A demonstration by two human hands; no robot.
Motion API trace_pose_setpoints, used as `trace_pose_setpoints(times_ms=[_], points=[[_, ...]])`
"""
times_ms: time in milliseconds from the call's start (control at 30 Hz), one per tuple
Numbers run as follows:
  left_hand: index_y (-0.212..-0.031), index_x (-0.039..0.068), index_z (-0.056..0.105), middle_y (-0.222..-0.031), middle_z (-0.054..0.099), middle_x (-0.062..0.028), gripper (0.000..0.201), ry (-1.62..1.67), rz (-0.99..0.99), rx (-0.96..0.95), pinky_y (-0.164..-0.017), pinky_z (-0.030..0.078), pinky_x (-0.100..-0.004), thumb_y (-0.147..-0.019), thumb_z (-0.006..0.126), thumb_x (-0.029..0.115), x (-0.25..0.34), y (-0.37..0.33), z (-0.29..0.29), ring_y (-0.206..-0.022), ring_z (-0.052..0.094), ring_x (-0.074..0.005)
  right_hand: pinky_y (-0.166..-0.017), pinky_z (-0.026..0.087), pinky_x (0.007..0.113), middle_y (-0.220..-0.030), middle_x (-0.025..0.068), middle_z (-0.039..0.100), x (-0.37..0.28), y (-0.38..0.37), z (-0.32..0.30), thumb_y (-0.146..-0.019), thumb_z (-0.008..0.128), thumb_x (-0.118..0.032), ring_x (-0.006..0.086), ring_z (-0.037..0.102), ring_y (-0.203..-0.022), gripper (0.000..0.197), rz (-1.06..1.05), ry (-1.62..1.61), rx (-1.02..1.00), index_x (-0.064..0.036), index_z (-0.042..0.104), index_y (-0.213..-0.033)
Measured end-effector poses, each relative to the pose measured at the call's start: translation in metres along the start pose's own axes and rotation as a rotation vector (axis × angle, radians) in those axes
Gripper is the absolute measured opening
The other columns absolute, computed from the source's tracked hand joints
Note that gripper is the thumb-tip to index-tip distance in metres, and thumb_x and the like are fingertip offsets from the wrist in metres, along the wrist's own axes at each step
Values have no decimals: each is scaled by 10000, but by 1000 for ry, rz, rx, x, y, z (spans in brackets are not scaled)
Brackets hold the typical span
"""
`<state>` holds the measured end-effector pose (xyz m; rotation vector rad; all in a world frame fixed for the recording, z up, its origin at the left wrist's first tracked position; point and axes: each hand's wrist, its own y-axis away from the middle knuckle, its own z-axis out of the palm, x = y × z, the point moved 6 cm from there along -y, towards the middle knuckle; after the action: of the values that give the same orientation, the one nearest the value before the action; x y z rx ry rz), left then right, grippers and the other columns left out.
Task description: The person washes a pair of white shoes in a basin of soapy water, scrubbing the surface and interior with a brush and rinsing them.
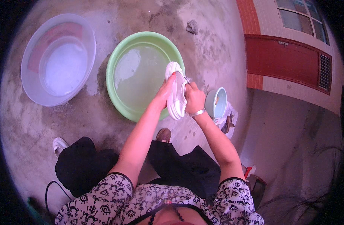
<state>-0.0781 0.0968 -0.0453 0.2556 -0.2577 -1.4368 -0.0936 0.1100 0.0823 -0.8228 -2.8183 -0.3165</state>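
A white lace-up shoe is held on end over the right rim of a green basin, its toe pointing away from me. My left hand is closed around the shoe's left side, along the sole. On the other side, my right hand has its fingers curled at the shoe's opening, near the laces. Whether those fingers also hold something small is hidden by the shoe. Cloudy water fills the bottom of the basin.
Left of the basin stands a large translucent tub. A small pale blue bucket is at the right, beside a white plastic bag. Farther off lies a grey crumpled cloth. Another white shoe is on the floor at left.
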Motion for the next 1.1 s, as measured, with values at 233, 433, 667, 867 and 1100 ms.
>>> trace_pose_setpoints(times_ms=[233,433,667,867,1100], points=[[-1216,19,296,-1087,462,-138,651,-10,-21,-45,-798,413,-333,-791,427,494,1,1,15,-945,493,-218,-497,411,402,-667,108,501,-7,13,-34,-572,628,-191,304,532,-582,236,-145,-225,51,-54,513,-727],[-1229,35,260,-1112,437,-127,608,-12,-21,-75,-796,427,-319,-804,450,426,12,7,10,-961,486,-204,-498,403,407,-655,125,486,-10,14,-36,-609,590,-183,318,522,-581,182,-105,-241,108,-58,518,-720],[-1215,25,280,-1115,430,-137,602,-155,351,141,-811,412,-329,-779,520,363,13,9,27,-980,472,-219,-522,417,389,-672,129,506,12,-4,-18,-627,576,-168,328,519,-613,165,-107,-257,108,-37,519,-711],[-1232,26,290,-1170,406,-138,603,-44,252,65,-888,349,-322,-792,488,388,61,18,1,-1037,439,-229,-638,424,218,-789,45,570,39,-11,16,-749,538,-74,114,539,-699,284,128,-1181,-102,-16,540,-1026],[-1232,6,304,-1191,412,-117,607,-216,557,68,-905,333,-290,-807,458,411,157,62,-4,-1069,416,-202,-630,442,355,-756,177,576,-32,-27,140,-662,534,-45,296,563,-689,164,244,-815,106,-13,576,-817]])
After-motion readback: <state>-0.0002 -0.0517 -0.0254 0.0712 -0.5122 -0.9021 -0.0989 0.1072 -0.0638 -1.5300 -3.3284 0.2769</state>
